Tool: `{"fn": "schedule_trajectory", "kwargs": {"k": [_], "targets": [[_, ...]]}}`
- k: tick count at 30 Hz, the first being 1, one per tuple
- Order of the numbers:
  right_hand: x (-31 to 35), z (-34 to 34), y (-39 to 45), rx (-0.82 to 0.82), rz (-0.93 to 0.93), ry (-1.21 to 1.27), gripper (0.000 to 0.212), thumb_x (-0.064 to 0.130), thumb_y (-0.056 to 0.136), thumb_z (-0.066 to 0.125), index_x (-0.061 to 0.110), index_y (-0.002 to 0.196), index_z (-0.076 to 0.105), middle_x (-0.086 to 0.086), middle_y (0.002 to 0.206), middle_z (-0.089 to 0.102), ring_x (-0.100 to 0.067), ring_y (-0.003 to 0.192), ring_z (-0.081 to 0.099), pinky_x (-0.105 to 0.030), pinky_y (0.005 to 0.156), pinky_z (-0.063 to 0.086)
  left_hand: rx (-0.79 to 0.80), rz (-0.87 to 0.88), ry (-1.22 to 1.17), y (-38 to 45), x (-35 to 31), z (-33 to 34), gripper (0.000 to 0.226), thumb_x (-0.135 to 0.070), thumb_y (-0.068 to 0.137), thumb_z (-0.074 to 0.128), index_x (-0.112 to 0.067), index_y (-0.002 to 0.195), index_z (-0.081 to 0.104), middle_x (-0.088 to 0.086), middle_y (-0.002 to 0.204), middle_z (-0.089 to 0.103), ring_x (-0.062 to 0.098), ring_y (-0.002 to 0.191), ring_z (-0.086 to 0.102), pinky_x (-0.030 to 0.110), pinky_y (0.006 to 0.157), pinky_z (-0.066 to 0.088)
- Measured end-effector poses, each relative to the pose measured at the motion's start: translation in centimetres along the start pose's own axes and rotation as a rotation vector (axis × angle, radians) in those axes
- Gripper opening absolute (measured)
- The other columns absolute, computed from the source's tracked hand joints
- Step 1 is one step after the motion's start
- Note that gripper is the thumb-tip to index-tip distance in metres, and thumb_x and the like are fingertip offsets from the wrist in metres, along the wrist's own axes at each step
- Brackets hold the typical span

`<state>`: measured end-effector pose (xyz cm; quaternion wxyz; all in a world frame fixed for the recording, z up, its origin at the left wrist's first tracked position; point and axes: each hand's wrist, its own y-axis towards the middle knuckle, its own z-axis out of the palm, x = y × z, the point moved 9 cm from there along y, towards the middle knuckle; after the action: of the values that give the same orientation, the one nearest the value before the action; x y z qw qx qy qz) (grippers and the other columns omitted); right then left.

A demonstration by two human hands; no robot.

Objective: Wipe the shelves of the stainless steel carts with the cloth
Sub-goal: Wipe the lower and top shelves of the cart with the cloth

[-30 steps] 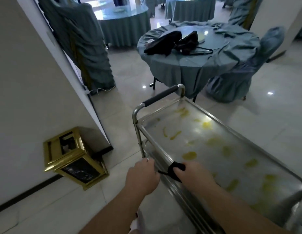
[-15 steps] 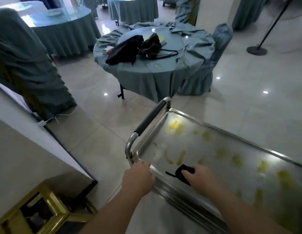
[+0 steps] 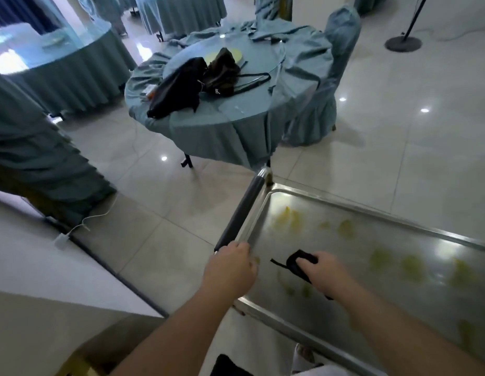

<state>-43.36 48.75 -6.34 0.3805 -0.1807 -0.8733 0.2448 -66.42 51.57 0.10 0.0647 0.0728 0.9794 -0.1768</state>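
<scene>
A small dark cloth is pressed onto the top shelf of a stainless steel cart, near the shelf's handle end, where the metal is dotted with yellowish smears (more are scattered toward the right edge of the view). The wipe is judged to be barely begun: stains lie ahead of the cloth, beside it and well beyond it. The stroke would best be made with the cloth kept flat and under firm, even pressure, carried in overlapping passes from the raised rim inward, so that residue is gathered rather than spread; the corners by the rim are likely to need a second pass, and the cloth may need refolding once soiled.

The right hand is laid over the cloth with its fingers bent round the bundle and bearing down on it, a loose black tail of fabric trailing out to the left. The left hand is closed over the near end of the cart's dark push handle, which is judged to steady the cart against rolling on the glossy tiled floor.

Beyond the cart, a round table draped in teal is seen with two dark bags on it, and a covered chair beside it.
</scene>
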Motion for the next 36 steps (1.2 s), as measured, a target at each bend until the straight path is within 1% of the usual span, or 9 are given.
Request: {"fn": "schedule_trajectory", "kwargs": {"k": [5, 11, 15, 19, 24, 27, 30, 32, 36], "targets": [[0.8, 0.3, 1.8, -0.031, 0.053, 0.056, 0.036, 0.049, 0.105, 0.053, 0.022, 0.082, 0.062, -0.008, 0.091, 0.067, -0.028, 0.086, 0.064, -0.033, 0.068, 0.042, 0.054, 0.049, 0.042, 4.2, 1.3, -1.2, 0.04, -0.045, 0.102, 0.05, -0.026, 0.137, 0.055, -0.002, 0.127, 0.059, 0.023, 0.113, 0.06, 0.045, 0.096, 0.057], [1.3, 2.9, 3.8, -0.103, 0.165, 0.169, 0.042, 0.049, 0.109, 0.045, 0.014, 0.106, 0.069, -0.011, 0.101, 0.068, -0.03, 0.093, 0.062, -0.034, 0.072, 0.04, 0.001, 0.249, 0.078, 12.1, 1.1, -3.6, 0.031, -0.037, 0.102, 0.052, -0.022, 0.128, 0.057, 0.001, 0.119, 0.06, 0.026, 0.109, 0.06, 0.045, 0.096, 0.054], [2.9, 4.7, 6.3, -0.166, 0.185, 0.191, 0.038, 0.042, 0.11, 0.047, 0.014, 0.118, 0.071, -0.015, 0.112, 0.071, -0.029, 0.097, 0.062, -0.031, 0.072, 0.039, -0.045, 0.428, 0.057, 17.0, -0.2, -3.3, 0.043, -0.039, 0.103, 0.051, -0.021, 0.141, 0.054, 0.004, 0.137, 0.056, 0.03, 0.124, 0.057, 0.045, 0.105, 0.048], [5.5, 5.0, 9.5, -0.307, 0.163, 0.161, 0.041, 0.052, 0.107, 0.043, 0.021, 0.115, 0.068, -0.011, 0.117, 0.07, -0.033, 0.105, 0.065, -0.042, 0.091, 0.053, -0.133, 0.546, -0.056, 20.8, -1.9, -1.7, 0.049, -0.039, 0.105, 0.047, -0.019, 0.149, 0.05, 0.006, 0.157, 0.045, 0.028, 0.148, 0.039, 0.045, 0.119, 0.033], [9.5, 6.9, 12.3, -0.54, -0.02, -0.096, 0.04, 0.052, 0.1, 0.042, 0.022, 0.112, 0.067, -0.004, 0.105, 0.071, -0.031, 0.096, 0.064, -0.045, 0.074, 0.052, -0.056, 0.634, -0.033, 23.7, -3.3, 2.3, 0.061, -0.047, 0.107, 0.035, -0.024, 0.164, 0.031, 0.002, 0.178, 0.01, 0.017, 0.164, -0.003, 0.038, 0.129, -0.006], [9.2, 13.2, 14.5, -0.392, -0.067, -0.187, 0.049, 0.051, 0.104, 0.037, 0.026, 0.139, 0.06, 0.005, 0.136, 0.064, -0.025, 0.128, 0.056, -0.043, 0.09, 0.05, -0.049, 0.648, 0.107, 24.2, -3.2, 4.1, 0.071, -0.055, 0.106, 0.02, -0.026, 0.17, 0.016, -0.001, 0.179, -0.003, 0.014, 0.163, -0.014, 0.04, 0.13, -0.013], [7.4, 21.3, 12.9, -0.217, -0.105, -0.229, 0.057, 0.054, 0.109, 0.029, 0.037, 0.163, 0.032, 0.019, 0.17, 0.027, -0.016, 0.161, 0.013, -0.043, 0.128, 0.02, -0.086, 0.627, -0.006, 24.3, -2.8, 3.5, 0.071, -0.055, 0.104, 0.025, -0.026, 0.169, 0.021, -0.003, 0.179, 0.006, 0.011, 0.163, -0.008, 0.037, 0.131, -0.01], [6.4, 25.0, 9.2, -0.233, -0.154, -0.284, 0.057, 0.055, 0.109, 0.032, 0.039, 0.163, 0.029, 0.019, 0.171, 0.026, -0.015, 0.162, 0.01, -0.044, 0.129, 0.015, -0.142, 0.57, -0.078, 24.3, -2.0, 2.9, 0.07, -0.054, 0.105, 0.026, -0.025, 0.169, 0.02, -0.003, 0.178, 0.007, 0.009, 0.163, -0.007, 0.035, 0.13, -0.01], [4.5, 29.5, 4.2, -0.209, -0.216, -0.354, 0.063, 0.056, 0.102, 0.05, 0.038, 0.162, 0.037, 0.017, 0.169, 0.032, -0.017, 0.16, 0.02, -0.046, 0.123, 0.024, -0.146, 0.42, -0.08, 24.4, -0.8, 3.7, 0.073, -0.051, 0.108, 0.017, -0.018, 0.17, 0.001, -0.001, 0.178, -0.009, 0.009, 0.161, -0.019, 0.037, 0.131, -0.009]]}}
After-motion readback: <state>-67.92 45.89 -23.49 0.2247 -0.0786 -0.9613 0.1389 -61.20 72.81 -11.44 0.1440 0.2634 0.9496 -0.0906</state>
